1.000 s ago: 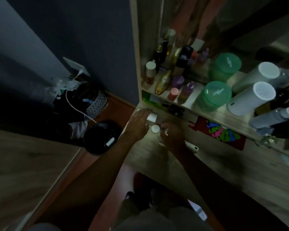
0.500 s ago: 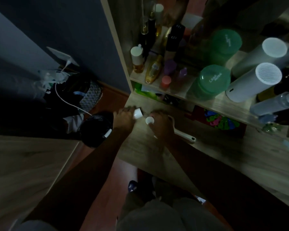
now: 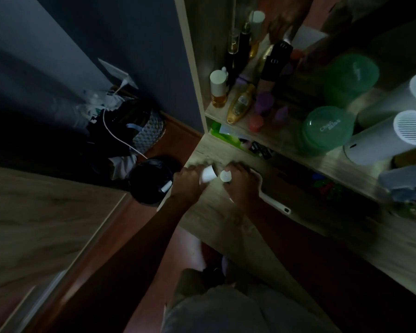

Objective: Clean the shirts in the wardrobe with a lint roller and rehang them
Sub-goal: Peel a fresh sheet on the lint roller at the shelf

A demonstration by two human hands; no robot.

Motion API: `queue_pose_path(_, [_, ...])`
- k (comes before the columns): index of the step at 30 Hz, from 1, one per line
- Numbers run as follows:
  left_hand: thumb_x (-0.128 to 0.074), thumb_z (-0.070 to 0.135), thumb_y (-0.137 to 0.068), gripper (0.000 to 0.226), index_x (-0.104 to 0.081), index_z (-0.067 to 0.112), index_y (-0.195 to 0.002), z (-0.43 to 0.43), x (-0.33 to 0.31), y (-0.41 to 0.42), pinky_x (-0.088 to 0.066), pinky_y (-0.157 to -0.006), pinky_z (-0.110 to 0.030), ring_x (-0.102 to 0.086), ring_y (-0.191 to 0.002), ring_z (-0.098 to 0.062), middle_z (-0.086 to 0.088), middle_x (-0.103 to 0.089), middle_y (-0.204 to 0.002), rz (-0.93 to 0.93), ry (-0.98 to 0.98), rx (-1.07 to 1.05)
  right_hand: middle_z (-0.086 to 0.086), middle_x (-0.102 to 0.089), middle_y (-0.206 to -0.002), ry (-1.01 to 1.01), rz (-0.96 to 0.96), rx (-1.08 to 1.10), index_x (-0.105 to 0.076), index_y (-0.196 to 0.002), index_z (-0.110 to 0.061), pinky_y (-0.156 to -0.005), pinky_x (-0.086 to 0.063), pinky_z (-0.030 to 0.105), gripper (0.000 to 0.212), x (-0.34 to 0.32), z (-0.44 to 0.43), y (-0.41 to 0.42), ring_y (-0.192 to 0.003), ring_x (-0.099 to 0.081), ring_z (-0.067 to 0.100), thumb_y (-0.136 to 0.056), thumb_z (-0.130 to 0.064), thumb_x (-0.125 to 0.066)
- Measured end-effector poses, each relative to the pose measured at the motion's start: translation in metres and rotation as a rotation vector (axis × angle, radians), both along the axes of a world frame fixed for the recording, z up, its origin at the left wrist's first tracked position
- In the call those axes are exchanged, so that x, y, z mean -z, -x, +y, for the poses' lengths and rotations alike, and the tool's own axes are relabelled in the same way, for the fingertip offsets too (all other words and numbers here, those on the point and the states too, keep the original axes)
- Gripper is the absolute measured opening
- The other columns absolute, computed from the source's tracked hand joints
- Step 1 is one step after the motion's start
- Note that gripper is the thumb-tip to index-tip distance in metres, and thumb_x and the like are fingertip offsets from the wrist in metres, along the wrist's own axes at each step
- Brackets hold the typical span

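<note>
Just left of the left hand (image 3: 190,181), a black bin (image 3: 139,186) on the floor holds a small white piece (image 3: 166,187). On the shelf (image 3: 274,138) beyond the right hand (image 3: 243,186) stand a lidded green tub (image 3: 327,128) and bottles (image 3: 240,104). Their contents are unclear. The left hand grips a white cap (image 3: 208,174). The right hand curls round the lint roller (image 3: 274,203), low over the dim wooden tabletop (image 3: 214,212).

A home, prob. a bedroom or dressing corner: wooden shelf unit (image 3: 193,68) w/ perfume bottles (image 3: 240,104) & green-lidded tub (image 3: 327,127) (all dimly lit), wall socket (image 3: 117,73) w/ white charger cable (image 3: 115,133), small black bin (image 3: 150,181) on the floor.
</note>
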State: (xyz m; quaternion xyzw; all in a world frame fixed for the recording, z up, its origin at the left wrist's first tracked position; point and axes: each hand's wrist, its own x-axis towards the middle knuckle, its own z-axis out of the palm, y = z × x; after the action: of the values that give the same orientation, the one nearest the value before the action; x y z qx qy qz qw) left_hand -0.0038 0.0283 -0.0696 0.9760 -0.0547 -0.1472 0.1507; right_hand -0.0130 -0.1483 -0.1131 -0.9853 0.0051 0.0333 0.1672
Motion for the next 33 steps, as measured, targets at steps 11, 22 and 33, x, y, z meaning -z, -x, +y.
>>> queue_pose_path(11, [-0.070, 0.039, -0.075, 0.059, -0.065, 0.014, -0.128, -0.003, -0.005, 0.003, -0.057, -0.081, -0.051, -0.070, -0.100, -0.036, -0.013, -0.073, -0.112, 0.025, 0.144, -0.054, -0.003, -0.069, -0.105, -0.074, -0.008, -0.073, -0.064, -0.107, -0.023, -0.086, -0.052, 0.032, 0.027, 0.000, -0.008, -0.005, -0.097, -0.065, 0.016, -0.081, -0.033, -0.064])
queue_pose_path(22, [-0.081, 0.008, -0.072, 0.061, -0.063, 0.005, -0.130, -0.013, -0.009, 0.006, -0.053, -0.094, -0.044, -0.066, -0.110, -0.037, -0.018, -0.070, -0.122, 0.078, 0.330, -0.053, -0.004, -0.069, -0.108, -1.132, 0.277, 0.091, -0.068, -0.111, -0.026, -0.084, -0.057, 0.029, 0.033, -0.037, -0.018, -0.012, -0.105, -0.066, 0.014, -0.082, -0.011, -0.074])
queue_pose_path(33, [-0.082, 0.010, -0.077, 0.060, -0.061, 0.007, -0.132, -0.018, -0.013, 0.013, -0.039, -0.089, -0.023, -0.064, -0.113, -0.030, -0.014, -0.068, -0.127, 0.066, 0.369, -0.079, -0.005, -0.068, -0.112, -1.046, 0.298, 0.030, -0.067, -0.118, -0.015, -0.084, -0.056, 0.023, 0.033, -0.045, -0.023, -0.008, -0.105, -0.065, 0.008, -0.085, -0.010, -0.073])
